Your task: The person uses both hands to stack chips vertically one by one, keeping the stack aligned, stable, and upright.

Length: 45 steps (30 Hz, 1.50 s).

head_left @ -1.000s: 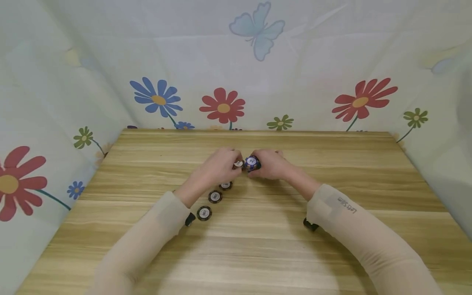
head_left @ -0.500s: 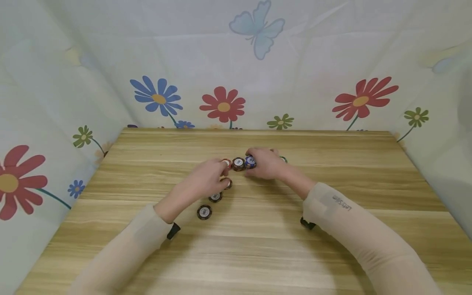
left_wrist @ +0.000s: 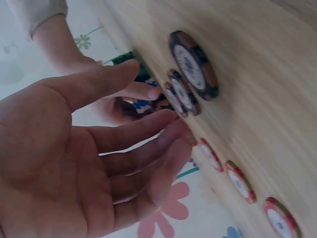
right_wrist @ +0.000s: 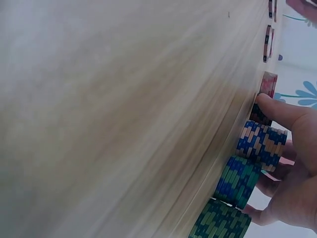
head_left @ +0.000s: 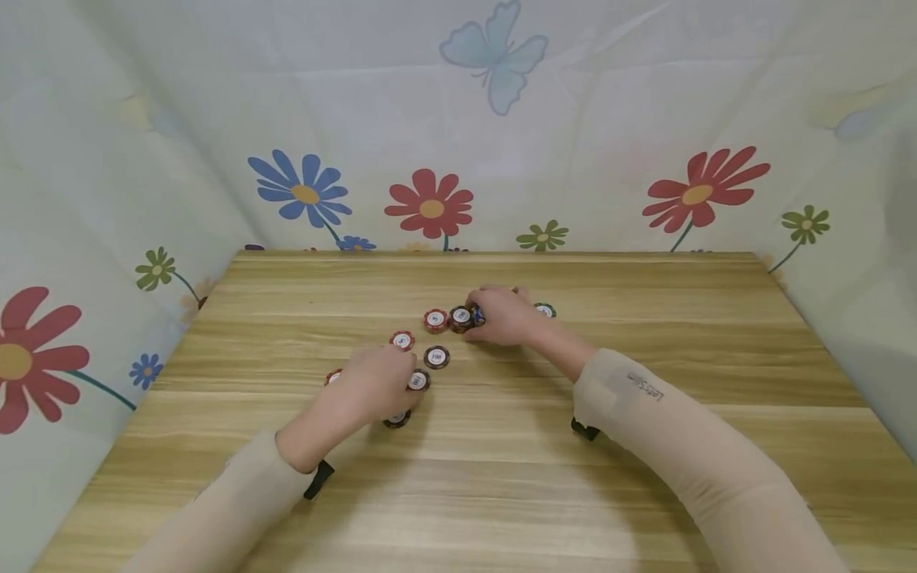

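My left hand hovers over loose poker chips with relaxed, spread fingers. The left wrist view shows its palm bare, with a black chip beyond the thumb. Two more black chips, marked 100, show at its fingers: one chip by the fingertips, one chip further right. At the back, my right hand grips a stack of black poker chips, thumb on the near side and fingers behind. The blue stack stands against that, partly under the hand in the head view.
A red stack adjoins the black one on the left. Blue-green chips and green chips stand to the right. Loose red chips lie left of the row. A flowered cloth hangs behind the wooden table.
My left hand has come away from the stacks, down and left to the loose chips, uncovering red ones. The right hand has shifted slightly left, from the blue stack to the black one.
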{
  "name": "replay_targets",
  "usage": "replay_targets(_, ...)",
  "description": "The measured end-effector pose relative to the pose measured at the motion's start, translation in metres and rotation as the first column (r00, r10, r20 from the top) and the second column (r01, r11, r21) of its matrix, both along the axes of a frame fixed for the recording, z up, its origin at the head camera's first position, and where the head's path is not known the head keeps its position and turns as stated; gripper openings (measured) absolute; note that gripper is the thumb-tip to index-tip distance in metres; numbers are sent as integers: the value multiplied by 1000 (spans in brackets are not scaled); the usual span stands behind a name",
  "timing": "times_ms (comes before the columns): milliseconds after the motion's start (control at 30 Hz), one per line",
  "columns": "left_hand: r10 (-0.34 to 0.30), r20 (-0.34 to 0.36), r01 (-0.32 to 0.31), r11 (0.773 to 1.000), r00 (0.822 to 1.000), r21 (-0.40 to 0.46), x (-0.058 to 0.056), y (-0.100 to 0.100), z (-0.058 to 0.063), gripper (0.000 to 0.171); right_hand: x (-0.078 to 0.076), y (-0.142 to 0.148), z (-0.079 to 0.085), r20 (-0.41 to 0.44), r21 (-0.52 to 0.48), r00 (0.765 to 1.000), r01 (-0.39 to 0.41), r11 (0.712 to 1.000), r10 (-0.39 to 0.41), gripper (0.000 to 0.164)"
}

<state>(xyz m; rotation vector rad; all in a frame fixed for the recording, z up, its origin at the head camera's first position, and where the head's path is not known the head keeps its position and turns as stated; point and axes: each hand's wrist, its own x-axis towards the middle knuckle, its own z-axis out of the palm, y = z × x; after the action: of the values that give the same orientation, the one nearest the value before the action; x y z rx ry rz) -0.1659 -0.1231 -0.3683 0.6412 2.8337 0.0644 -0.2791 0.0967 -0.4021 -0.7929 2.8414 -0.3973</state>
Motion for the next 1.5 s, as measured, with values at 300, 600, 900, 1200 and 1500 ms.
replay_targets(300,8,12,-8,999,1000,-38,16,-3,1,24,-4,-4,-3,12,28,1000,12,1000,-12,56)
replay_targets(600,-26,-6,25,998,1000,-61,19,-4,-7,21,-5,-6,-4,11,27,1000,8,1000,-8,50)
replay_targets(900,-65,-47,60,993,997,-105,22,-3,-10,17,-5,-7,-5,5,27,1000,17,999,-17,46)
replay_targets(1200,-85,-45,80,992,995,-102,22,-3,-11,15,-5,-8,-5,20,10,999,33,999,-33,43)
replay_targets(1500,-102,-27,100,992,994,-75,20,-8,-8,24,-5,-8,-7,6,11,1000,24,1000,-24,41)
